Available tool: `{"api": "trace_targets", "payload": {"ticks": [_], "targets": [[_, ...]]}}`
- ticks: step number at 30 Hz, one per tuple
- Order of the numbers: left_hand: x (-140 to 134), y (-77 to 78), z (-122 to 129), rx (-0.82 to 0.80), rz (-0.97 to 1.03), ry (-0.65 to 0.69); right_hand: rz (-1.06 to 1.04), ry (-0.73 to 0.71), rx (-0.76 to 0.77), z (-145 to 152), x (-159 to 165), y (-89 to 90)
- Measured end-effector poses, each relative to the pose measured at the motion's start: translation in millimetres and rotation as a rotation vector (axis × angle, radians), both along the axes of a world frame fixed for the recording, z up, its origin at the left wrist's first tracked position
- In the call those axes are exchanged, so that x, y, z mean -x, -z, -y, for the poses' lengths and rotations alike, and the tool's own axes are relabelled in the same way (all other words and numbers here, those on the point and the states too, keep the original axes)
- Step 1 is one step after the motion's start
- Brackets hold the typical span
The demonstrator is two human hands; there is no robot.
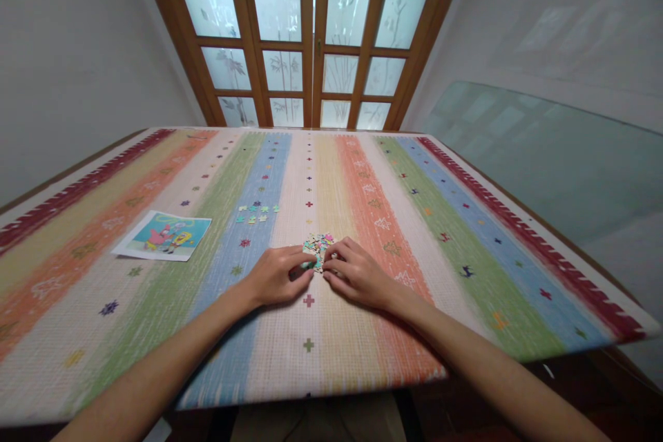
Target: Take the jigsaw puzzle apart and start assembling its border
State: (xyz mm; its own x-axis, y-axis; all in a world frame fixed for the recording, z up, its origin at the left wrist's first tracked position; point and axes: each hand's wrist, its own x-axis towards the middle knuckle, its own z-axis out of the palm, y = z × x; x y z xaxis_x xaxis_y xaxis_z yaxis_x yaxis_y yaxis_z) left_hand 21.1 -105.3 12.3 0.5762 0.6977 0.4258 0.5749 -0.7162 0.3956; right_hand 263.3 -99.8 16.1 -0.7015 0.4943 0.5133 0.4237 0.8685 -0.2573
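Observation:
A small heap of loose jigsaw puzzle pieces point(317, 242) lies on the table in front of me, some of them teal, pink and cream. My left hand point(282, 275) reaches its near edge from the left, thumb and forefinger closed around a teal jigsaw puzzle piece point(317, 262). On the other side, my right hand point(357, 273) rests against the heap with its fingers curled inward; a light piece shows partly between them. Further off to the left, several teal-green puzzle pieces point(252, 219) are laid out in two short rows, apart from each other.
A printed picture point(166, 236) of two cartoon characters lies on the left of the striped tablecloth point(311, 373). Wooden doors with glass panes point(311, 34) stand beyond the far table edge. A pale green glass panel point(543, 145) leans along the right wall.

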Motion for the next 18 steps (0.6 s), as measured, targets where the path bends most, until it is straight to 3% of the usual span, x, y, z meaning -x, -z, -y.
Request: {"api": "trace_targets", "payload": {"ticks": [7, 18], "targets": [[-4.4, 7.7, 0.5, -0.076, -0.070, 0.022, -0.028, 0.031, -0.012, -0.7, 0.4, -1.3], [-2.5, 1.5, 0.7, -0.136, -0.137, -0.033, -0.052, 0.158, 0.021, -9.5, -9.6, 8.1]]}}
